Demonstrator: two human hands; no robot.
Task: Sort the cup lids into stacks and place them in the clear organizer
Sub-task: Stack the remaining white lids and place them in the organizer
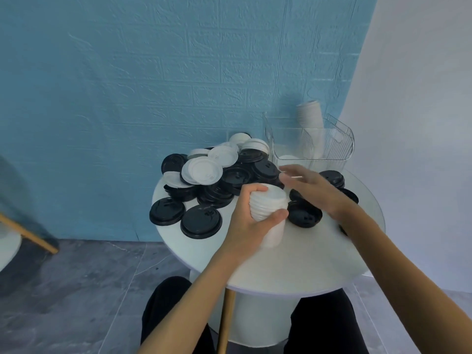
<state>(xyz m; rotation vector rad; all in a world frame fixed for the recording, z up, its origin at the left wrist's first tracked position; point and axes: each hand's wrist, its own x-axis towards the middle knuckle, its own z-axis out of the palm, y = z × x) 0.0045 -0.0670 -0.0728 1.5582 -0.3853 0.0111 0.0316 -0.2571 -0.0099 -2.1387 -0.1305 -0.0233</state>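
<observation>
My left hand (249,221) grips a stack of white lids (268,204) tilted on its side above the round white table (293,264). My right hand (310,189) hovers flat, fingers straight, just beyond the stack and over some black lids (305,214). A mixed pile of black and white lids (219,172) covers the far left of the table. The clear organizer (332,146) stands at the back right, with a stack of white lids (310,118) leaning in its rear part and a white lid (287,158) low in its front part.
A blue brick-pattern wall (153,85) rises right behind the table. Two black lids (184,217) lie near the table's left edge. A gold table leg (227,320) and my dark-trousered knees are below. A wooden leg (28,235) of other furniture is at the left.
</observation>
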